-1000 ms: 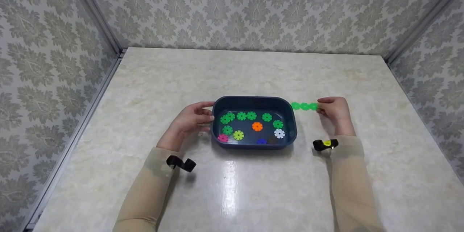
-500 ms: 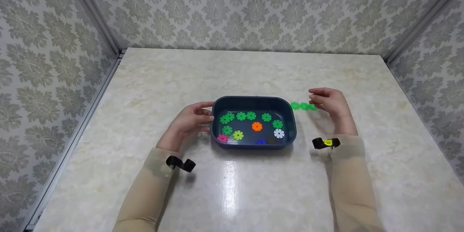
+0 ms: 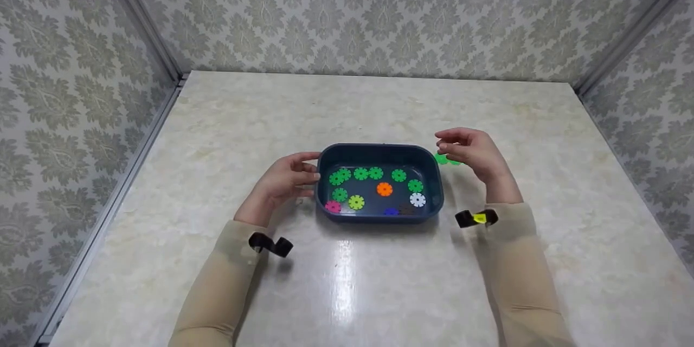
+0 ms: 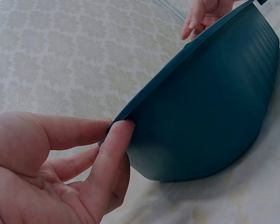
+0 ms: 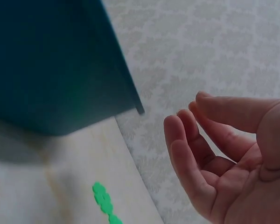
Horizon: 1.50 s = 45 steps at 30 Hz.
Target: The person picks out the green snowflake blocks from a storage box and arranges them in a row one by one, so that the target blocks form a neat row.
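In the head view a dark blue plastic box [image 3: 379, 219] stands in the middle, with several flower-shaped plastic discs inside, mostly green. My left hand [image 3: 287, 178] holds the box's left rim; the left wrist view shows its thumb and fingers [image 4: 113, 154] at the edge of the wall. My right hand [image 3: 470, 153] hovers off the box's right back corner, fingers loosely bent and nothing between them. Below it, a chain of joined green flower discs [image 3: 442, 159] lies on the table, partly hidden by the hand; the right wrist view shows more of the chain [image 5: 102, 199].
Within the box lie an orange disc [image 3: 384, 189], a white disc [image 3: 417, 199], a yellow-green disc [image 3: 356, 202], a pink disc [image 3: 333, 206] and a blue disc [image 3: 391, 211]. The marbled table [image 3: 244, 103] meets patterned walls at the back and sides.
My right hand has let go of the green chain, lifted, and moved left toward the box. The chain stays on the table. My left hand and the box have not moved.
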### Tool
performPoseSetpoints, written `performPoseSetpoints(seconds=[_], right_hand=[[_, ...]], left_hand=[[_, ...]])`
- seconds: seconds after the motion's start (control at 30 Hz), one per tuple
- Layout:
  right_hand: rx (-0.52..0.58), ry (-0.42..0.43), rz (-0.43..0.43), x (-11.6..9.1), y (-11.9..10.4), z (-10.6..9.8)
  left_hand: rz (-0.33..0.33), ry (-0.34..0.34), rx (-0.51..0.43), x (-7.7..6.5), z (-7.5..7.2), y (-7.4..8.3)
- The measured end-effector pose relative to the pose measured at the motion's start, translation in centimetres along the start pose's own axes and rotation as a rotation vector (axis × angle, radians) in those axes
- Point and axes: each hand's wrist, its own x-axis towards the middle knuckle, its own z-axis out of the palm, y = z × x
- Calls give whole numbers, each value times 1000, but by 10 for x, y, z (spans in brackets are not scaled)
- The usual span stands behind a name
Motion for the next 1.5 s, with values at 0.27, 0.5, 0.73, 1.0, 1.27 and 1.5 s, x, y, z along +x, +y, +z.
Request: performPoseSetpoints(seconds=[0.27,0.5,0.73,1.0,1.27,1.5], right_hand=[[9,-45,-47,-3,-15,34],[-87,-64,-42,-5,-22,65],[-310,-71,-2,-7,-19,90],[-554,-94,23,-6,-13,106],[-712,-117,-48,-7,-6,113],[-740,-110,-11,-8,-5,114]], left_hand=[[-3,10,-5,0,0,0],[4,8,13,-1,0,1],[7,6,15,0,0,0],[-1,16,10,0,0,0],[-9,24,11,-1,0,2],[0,21,21,-1,0,1]])
